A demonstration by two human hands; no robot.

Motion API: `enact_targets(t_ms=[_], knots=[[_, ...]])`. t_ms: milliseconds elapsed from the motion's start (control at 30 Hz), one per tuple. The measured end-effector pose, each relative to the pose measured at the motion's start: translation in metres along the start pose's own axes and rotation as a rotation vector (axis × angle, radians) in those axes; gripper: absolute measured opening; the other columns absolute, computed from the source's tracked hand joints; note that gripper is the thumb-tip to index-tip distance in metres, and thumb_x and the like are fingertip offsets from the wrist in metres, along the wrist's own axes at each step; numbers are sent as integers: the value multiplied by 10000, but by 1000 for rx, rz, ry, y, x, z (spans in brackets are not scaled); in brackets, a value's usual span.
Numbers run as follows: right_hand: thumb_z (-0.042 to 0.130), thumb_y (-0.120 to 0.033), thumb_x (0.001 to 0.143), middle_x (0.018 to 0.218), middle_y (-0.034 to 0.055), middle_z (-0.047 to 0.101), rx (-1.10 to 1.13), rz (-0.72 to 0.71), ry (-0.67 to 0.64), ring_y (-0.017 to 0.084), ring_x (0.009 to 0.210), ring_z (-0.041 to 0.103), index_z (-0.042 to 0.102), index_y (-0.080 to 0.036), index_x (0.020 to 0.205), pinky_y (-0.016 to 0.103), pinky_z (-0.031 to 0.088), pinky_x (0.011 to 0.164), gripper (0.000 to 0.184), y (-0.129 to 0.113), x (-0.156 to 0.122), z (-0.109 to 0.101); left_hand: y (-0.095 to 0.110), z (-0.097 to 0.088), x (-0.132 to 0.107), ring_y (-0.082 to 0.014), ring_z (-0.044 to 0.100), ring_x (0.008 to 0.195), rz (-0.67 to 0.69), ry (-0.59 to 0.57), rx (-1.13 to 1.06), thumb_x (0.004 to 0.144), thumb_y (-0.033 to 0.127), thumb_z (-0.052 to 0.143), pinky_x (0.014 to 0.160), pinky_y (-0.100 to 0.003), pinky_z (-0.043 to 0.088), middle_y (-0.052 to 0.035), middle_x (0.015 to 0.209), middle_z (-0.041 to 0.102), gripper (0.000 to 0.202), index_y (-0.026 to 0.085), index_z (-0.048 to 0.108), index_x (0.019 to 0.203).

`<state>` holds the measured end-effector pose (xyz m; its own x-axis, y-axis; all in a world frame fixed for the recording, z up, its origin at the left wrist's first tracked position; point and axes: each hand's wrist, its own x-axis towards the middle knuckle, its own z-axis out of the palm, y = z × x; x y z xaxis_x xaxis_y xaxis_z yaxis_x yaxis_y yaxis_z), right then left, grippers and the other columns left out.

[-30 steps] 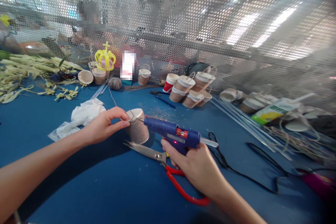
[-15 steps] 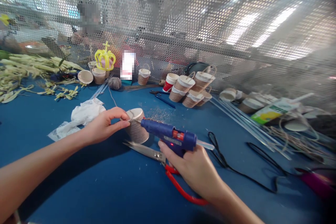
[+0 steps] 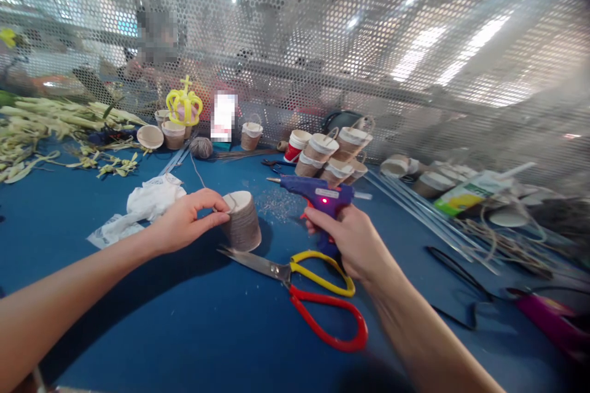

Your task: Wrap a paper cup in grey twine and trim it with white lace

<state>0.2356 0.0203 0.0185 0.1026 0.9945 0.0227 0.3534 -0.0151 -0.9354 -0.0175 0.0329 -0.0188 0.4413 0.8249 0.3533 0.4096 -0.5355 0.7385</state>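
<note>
My left hand [image 3: 196, 218] is closed in a pinch at the rim of an upturned cup wrapped in grey twine [image 3: 243, 221]. A strand of the twine runs from behind the fingers back to a ball of grey yarn [image 3: 201, 147]. In my right hand [image 3: 354, 233] is a blue hot glue gun [image 3: 318, 192], its red light on and its metal nozzle pointing left, apart from the cup. Scissors [image 3: 276, 271] with one yellow and one red handle lie on the blue table below the gun and cup.
Several small twine-wrapped cups [image 3: 320, 150] stand at the back. White cloth [image 3: 154, 196] lies left of the cup, dried plant stalks [image 3: 59, 113] further left. Clear glue sticks [image 3: 428, 215], a drink carton [image 3: 474, 190] and a black cord [image 3: 461, 273] lie right. A perforated metal screen [image 3: 286, 43] stands behind.
My right hand has drawn the glue gun up and to the right, away from the cup, uncovering the yellow scissor handle. My left hand stays pinched at the cup's rim.
</note>
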Motion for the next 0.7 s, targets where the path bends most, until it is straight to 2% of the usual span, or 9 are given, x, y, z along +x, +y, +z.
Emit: enact_targets(t_ms=[67,100,167,233,333,400,467,600,700], knots=[[620,-290,704,593,-24,578,-13,73,41,78,491,502,567,-134,713,197,391,455,165,6,14,-2,3,-1,0,-152,538,834,34,9,25,831,255,473,798,-309,415,-42,847,597,135,165,559,780],[611,-286,721,555,-31,549,-36,100,41,71,458,475,560,-131,682,195,375,432,167,10,22,-1,4,-2,-1,-153,538,832,53,15,35,832,250,470,794,-310,415,-42,841,597,135,164,559,778],[576,-282,767,508,-37,500,-71,144,11,58,414,432,544,-128,619,191,356,404,216,17,34,1,7,-2,-2,-154,540,823,95,29,54,834,238,468,785,-311,418,-45,832,596,134,161,560,774],[530,-266,819,529,-24,509,-115,185,-21,55,424,447,542,-117,617,193,387,426,251,23,44,5,9,-2,-2,-158,541,813,144,38,93,836,227,468,779,-317,420,-51,822,599,136,156,562,768],[492,-286,864,756,24,598,-219,231,-69,95,600,562,581,-102,848,248,479,555,205,27,54,11,11,-2,-4,-169,544,813,219,53,188,838,224,482,784,-338,414,-54,808,615,136,156,569,759],[491,-304,867,967,55,596,-306,234,-91,142,780,592,552,-131,1025,321,503,671,242,28,59,15,10,-2,-5,-175,547,828,261,60,240,835,219,498,795,-345,408,-51,798,627,124,158,576,759],[494,-307,865,1075,71,566,-407,217,-90,175,883,580,527,-150,1095,368,494,742,281,27,61,18,10,-1,-5,-180,547,851,293,68,275,830,211,515,806,-348,403,-47,787,636,107,159,583,765],[490,-315,866,1093,64,562,-622,161,-51,179,908,572,533,-161,1091,378,482,769,276,27,64,22,9,-1,-6,-187,547,866,344,95,314,827,210,527,816,-357,394,-49,775,644,99,150,585,775],[523,-345,835,951,125,616,-744,94,-5,240,892,588,613,-100,898,407,461,771,269,21,60,24,11,-1,-6,-186,549,853,370,100,333,831,206,521,811,-357,394,-47,761,643,103,148,583,772]])
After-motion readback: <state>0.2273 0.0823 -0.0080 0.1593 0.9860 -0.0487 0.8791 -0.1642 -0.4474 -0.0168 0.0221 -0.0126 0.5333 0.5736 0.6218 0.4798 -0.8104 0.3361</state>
